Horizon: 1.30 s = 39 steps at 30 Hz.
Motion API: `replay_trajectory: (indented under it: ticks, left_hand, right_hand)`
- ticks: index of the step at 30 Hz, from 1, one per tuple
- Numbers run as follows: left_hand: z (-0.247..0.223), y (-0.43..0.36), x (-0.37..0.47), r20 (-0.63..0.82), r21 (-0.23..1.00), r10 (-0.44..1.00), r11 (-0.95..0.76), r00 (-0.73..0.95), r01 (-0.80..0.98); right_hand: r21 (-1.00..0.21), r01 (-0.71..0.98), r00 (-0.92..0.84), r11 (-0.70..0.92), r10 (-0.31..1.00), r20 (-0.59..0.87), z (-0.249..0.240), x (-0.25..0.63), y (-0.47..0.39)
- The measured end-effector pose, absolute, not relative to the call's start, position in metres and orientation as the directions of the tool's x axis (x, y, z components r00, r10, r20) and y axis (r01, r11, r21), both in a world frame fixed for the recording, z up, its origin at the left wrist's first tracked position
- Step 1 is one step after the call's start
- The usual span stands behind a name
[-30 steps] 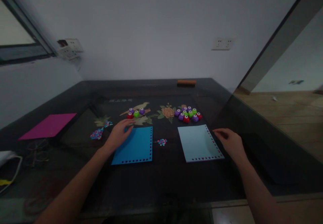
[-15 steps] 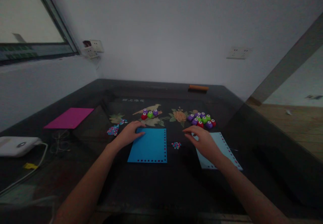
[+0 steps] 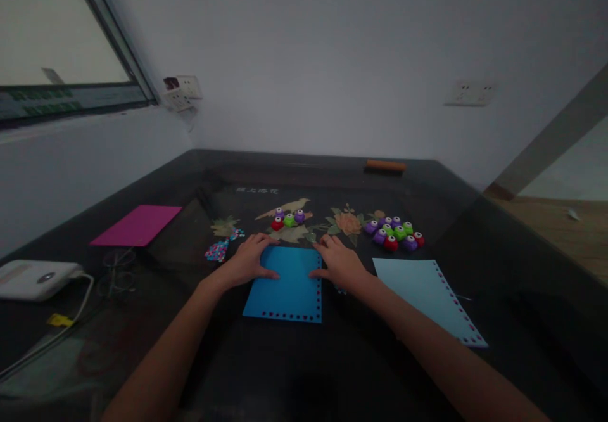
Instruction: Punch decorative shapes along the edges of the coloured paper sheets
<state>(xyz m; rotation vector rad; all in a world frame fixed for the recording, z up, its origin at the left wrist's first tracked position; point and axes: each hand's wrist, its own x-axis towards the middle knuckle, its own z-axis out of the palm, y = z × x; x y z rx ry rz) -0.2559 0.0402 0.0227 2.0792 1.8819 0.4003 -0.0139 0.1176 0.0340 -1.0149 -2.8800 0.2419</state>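
Observation:
A bright blue sheet [image 3: 291, 286] with small dark dots or holes along its right and bottom edges lies on the dark tabletop in front of me. At its left edge rests my left hand [image 3: 249, 260], thumb on the sheet and fingers spread apart from it. My right hand [image 3: 341, 263] touches the upper right edge in the same way, thumb and fingers apart. Partly hidden beneath the right hand is a small pile of coloured bits [image 3: 341, 290]. A pale blue sheet [image 3: 413, 286] with similar dots lies to the right, partly under my right forearm.
Red, green and purple eyeball-like pieces form a small group [image 3: 289, 220] and a larger cluster [image 3: 390, 234]. More tiny bits [image 3: 217, 251] lie left of the sheet. Further left are a pink sheet [image 3: 137, 225] and a white device [image 3: 38, 279] with a cable. An orange-brown roll [image 3: 386, 166] lies at the back.
My right hand has moved left, from above the pale sheet to the blue sheet's right edge. It was pinched and is now spread. The view has shifted slightly; my left hand stays at the left edge.

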Motion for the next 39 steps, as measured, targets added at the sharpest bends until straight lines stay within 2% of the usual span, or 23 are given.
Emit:
replay_trajectory:
  ticks: [14, 18, 23, 30, 33, 35, 39]
  left_hand:
    - [0.021, 0.040, -0.257, 0.017, 0.434, 0.991, -0.130, 0.136, 0.891]
    - [0.025, 0.038, -0.254, 0.015, 0.459, 0.993, -0.112, 0.119, 0.881]
    - [0.028, 0.038, -0.251, 0.032, 0.472, 0.994, -0.109, 0.106, 0.875]
    - [0.030, 0.037, -0.249, 0.029, 0.522, 0.996, -0.086, 0.083, 0.849]
    - [0.034, 0.040, -0.251, 0.092, 0.617, 0.995, -0.087, 0.038, 0.782]
    - [0.037, 0.042, -0.254, 0.128, 0.719, 0.990, -0.050, -0.062, 0.694]
    - [0.043, 0.043, -0.257, 0.088, 0.874, 0.969, 0.037, -0.231, 0.485]
  right_hand:
    - [-0.133, 0.620, -0.774, 0.774, 0.630, 0.059, 0.042, -0.013, 0.110]
    - [-0.160, 0.637, -0.751, 0.754, 0.654, 0.095, 0.042, -0.013, 0.109]
    - [-0.276, 0.635, -0.725, 0.721, 0.680, 0.107, 0.033, -0.014, 0.113]
    - [-0.428, 0.673, -0.661, 0.604, 0.750, 0.020, 0.026, -0.016, 0.123]
    - [-0.555, 0.636, -0.636, 0.537, 0.772, 0.018, 0.029, -0.017, 0.125]
    - [-0.658, 0.569, -0.634, 0.493, 0.773, 0.030, 0.032, -0.016, 0.125]
    - [-0.843, 0.413, -0.651, 0.344, 0.759, -0.009, 0.040, -0.012, 0.129]
